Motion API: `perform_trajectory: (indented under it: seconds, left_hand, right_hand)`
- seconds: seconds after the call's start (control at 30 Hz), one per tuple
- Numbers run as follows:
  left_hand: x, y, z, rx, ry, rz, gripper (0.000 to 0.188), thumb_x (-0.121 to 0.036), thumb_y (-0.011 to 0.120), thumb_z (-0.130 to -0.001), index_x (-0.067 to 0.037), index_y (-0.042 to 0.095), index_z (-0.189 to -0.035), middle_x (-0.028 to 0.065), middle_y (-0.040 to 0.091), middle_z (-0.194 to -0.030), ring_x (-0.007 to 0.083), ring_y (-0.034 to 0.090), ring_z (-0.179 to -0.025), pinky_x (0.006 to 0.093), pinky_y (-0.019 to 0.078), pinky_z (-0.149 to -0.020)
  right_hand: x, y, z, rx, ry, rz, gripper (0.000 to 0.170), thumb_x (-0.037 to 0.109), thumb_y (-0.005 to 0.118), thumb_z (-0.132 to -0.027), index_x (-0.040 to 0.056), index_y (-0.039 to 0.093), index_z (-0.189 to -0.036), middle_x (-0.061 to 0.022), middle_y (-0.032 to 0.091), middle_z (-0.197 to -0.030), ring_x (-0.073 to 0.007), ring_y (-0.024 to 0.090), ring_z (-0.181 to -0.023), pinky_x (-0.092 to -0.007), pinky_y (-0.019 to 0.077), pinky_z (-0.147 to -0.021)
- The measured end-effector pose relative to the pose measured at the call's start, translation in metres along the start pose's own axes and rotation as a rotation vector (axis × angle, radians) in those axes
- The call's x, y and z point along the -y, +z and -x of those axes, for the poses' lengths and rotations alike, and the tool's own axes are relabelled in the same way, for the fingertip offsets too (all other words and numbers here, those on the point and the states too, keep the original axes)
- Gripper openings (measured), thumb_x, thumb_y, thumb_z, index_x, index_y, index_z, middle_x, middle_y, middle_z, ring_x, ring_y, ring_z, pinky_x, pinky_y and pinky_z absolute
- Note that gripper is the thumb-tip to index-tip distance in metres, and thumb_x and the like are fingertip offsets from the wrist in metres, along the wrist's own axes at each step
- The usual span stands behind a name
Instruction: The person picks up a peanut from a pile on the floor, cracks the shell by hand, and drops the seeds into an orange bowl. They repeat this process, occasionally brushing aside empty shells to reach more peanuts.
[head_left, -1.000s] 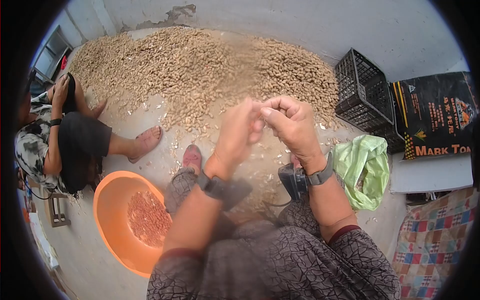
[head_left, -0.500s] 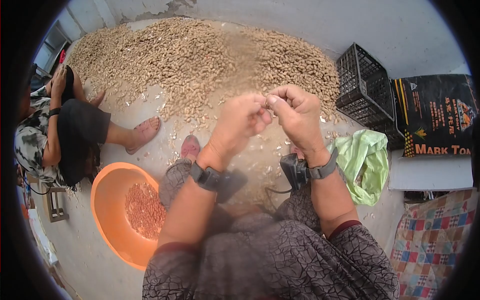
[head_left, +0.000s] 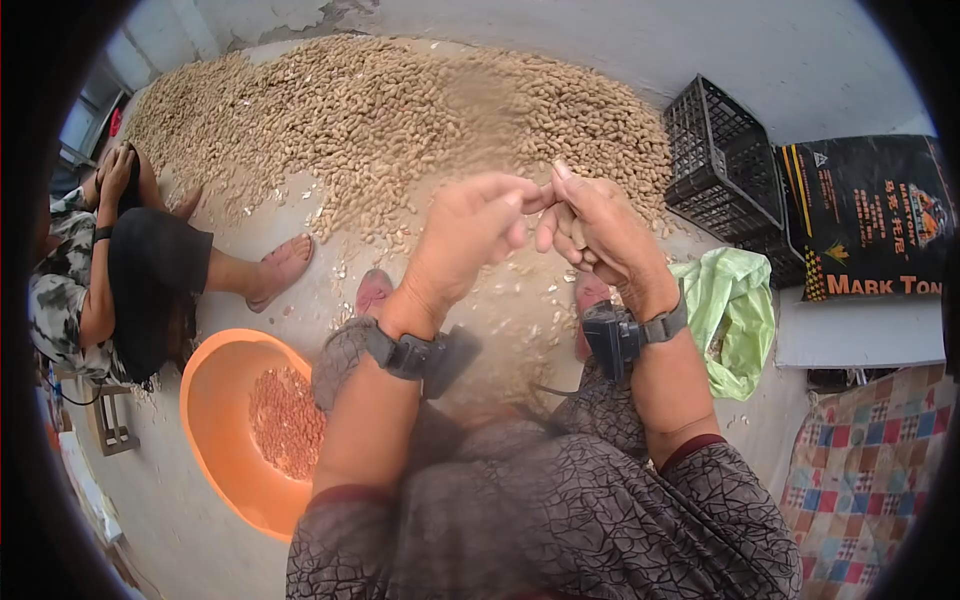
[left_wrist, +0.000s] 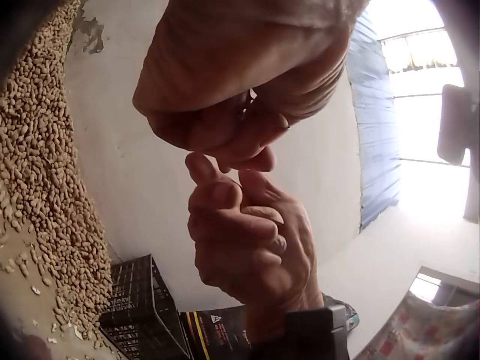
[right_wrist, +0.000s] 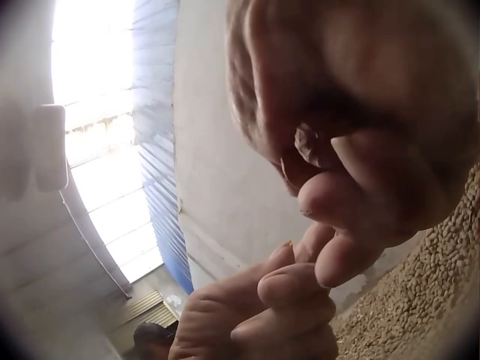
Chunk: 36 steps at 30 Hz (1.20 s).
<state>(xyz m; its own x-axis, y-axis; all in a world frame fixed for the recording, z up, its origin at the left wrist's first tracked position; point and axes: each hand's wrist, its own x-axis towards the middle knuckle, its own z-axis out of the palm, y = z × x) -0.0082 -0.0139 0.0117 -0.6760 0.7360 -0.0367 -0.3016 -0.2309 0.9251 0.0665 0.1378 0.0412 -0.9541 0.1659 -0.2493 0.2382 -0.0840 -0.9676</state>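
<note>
Both hands meet in front of the peanut heap. My right hand point(head_left: 615, 225) holds unshelled peanuts point(head_left: 577, 234) in its curled fingers, thumb raised toward the left fingertips. From the right wrist view, one peanut point(right_wrist: 306, 145) shows between those fingers. My left hand point(head_left: 462, 235) is curled, its thumb and forefinger close together and reaching to the right hand's fingertips. What the left fingers hold I cannot tell; its palm is hidden. Seen from the left wrist, a pale peanut point(left_wrist: 262, 214) lies among the right fingers.
A big heap of peanuts point(head_left: 370, 120) spreads along the wall. An orange basin point(head_left: 215, 450) with red kernels point(head_left: 287, 425) stands at lower left. Another person point(head_left: 150, 270) sits at left. A black crate point(head_left: 705, 165), a green bag point(head_left: 735, 320) and a black sack point(head_left: 865, 220) are at right.
The right hand has turned and its fingers have parted, so peanuts now show in it. Its thumb has risen. The left hand stays beside it, fingertips still close to the right's.
</note>
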Motion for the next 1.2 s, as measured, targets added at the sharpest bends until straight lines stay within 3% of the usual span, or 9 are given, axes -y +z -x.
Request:
perform_trajectory:
  seconds: [0.23,0.4,0.63,0.7,0.87,0.93,1.07,1.13,1.2]
  left_hand:
    - [-0.002,0.021,0.006,0.072,-0.021,-0.25,0.026,-0.011,0.06,-0.085,0.002,0.057,-0.107,-0.0008,0.057,-0.067,0.0019,0.05,-0.055,0.0146,0.0358,-0.045]
    - [0.001,0.019,0.003,0.081,0.138,-0.487,0.025,-0.009,0.06,-0.084,0.003,0.057,-0.106,0.0,0.059,-0.067,0.0051,0.054,-0.058,0.0204,0.0427,-0.051]
    - [0.008,0.011,-0.005,-0.021,0.071,-0.269,0.017,-0.008,0.052,-0.087,0.005,0.059,-0.095,0.0058,0.063,-0.074,0.0095,0.059,-0.064,0.0237,0.0481,-0.058]
    - [0.008,0.013,-0.006,-0.118,0.102,-0.221,0.022,-0.015,0.047,-0.094,0.003,0.059,-0.094,0.0006,0.057,-0.065,0.0043,0.048,-0.052,0.0187,0.0389,-0.047]
    - [0.002,0.009,-0.01,-0.317,-0.008,-0.082,0.021,-0.018,0.049,-0.093,0.0,0.059,-0.088,-0.002,0.051,-0.059,0.0033,0.039,-0.044,0.0176,0.0313,-0.038]
    - [0.001,0.008,-0.011,-0.353,-0.008,0.014,0.021,-0.019,0.05,-0.093,-0.001,0.059,-0.085,-0.0024,0.05,-0.057,0.0031,0.037,-0.042,0.0175,0.0291,-0.036]
    - [0.004,0.009,-0.015,-0.397,-0.048,-0.026,0.021,-0.02,0.052,-0.092,-0.002,0.057,-0.081,-0.0022,0.049,-0.056,0.0034,0.037,-0.041,0.017,0.0281,-0.035]
    - [0.004,0.01,-0.015,-0.424,-0.05,-0.094,0.022,-0.02,0.053,-0.092,-0.003,0.057,-0.08,-0.0025,0.049,-0.056,0.0034,0.037,-0.04,0.0167,0.028,-0.035]
    - [0.003,0.01,-0.013,-0.369,-0.016,-0.05,0.02,-0.019,0.054,-0.092,-0.001,0.06,-0.086,-0.003,0.05,-0.058,0.0029,0.038,-0.043,0.0159,0.029,-0.037]
  right_hand:
    - [-0.002,0.02,-0.006,-0.197,0.066,-0.285,0.035,0.036,0.043,-0.094,0.0099,0.05,-0.071,0.0022,0.042,-0.049,-0.0079,0.039,-0.039,-0.0225,0.0268,-0.034]
    - [-0.013,0.017,-0.012,-0.19,0.078,-0.208,0.035,0.037,0.042,-0.094,0.0097,0.05,-0.075,0.0002,0.046,-0.056,-0.0074,0.04,-0.04,-0.0209,0.027,-0.034]
    - [0.011,0.029,0.001,-0.106,0.154,-0.28,0.037,0.041,0.039,-0.094,0.007,0.048,-0.082,-0.0048,0.051,-0.063,-0.0087,0.043,-0.044,-0.0186,0.0248,-0.033]
    - [0.001,0.027,-0.005,-0.089,0.128,-0.284,0.036,0.039,0.04,-0.094,0.0061,0.049,-0.084,-0.0059,0.052,-0.066,-0.0087,0.044,-0.046,-0.0178,0.0255,-0.033]
    - [-0.018,0.01,-0.02,-0.026,0.119,-0.472,0.033,0.035,0.043,-0.092,0.0036,0.05,-0.089,-0.0095,0.056,-0.074,-0.0084,0.047,-0.049,-0.0171,0.0283,-0.032]
    - [-0.02,0.004,-0.025,0.024,0.306,-0.67,0.031,0.033,0.047,-0.09,0.0022,0.051,-0.091,-0.0118,0.058,-0.078,-0.0087,0.049,-0.051,-0.0163,0.0308,-0.033]
    - [-0.022,0.012,-0.018,0.01,0.236,-0.634,0.029,0.03,0.054,-0.087,0.0014,0.053,-0.09,-0.0124,0.06,-0.081,-0.0083,0.052,-0.055,-0.015,0.0324,-0.035]
    - [-0.013,0.018,-0.011,-0.002,0.076,-0.382,0.023,0.024,0.056,-0.087,0.0012,0.055,-0.09,-0.0103,0.06,-0.082,-0.0064,0.052,-0.056,-0.0141,0.033,-0.036]
    - [-0.018,0.015,-0.015,0.022,0.047,-0.37,0.02,0.022,0.056,-0.087,0.0018,0.056,-0.09,-0.0076,0.06,-0.079,-0.005,0.051,-0.055,-0.0141,0.0323,-0.036]
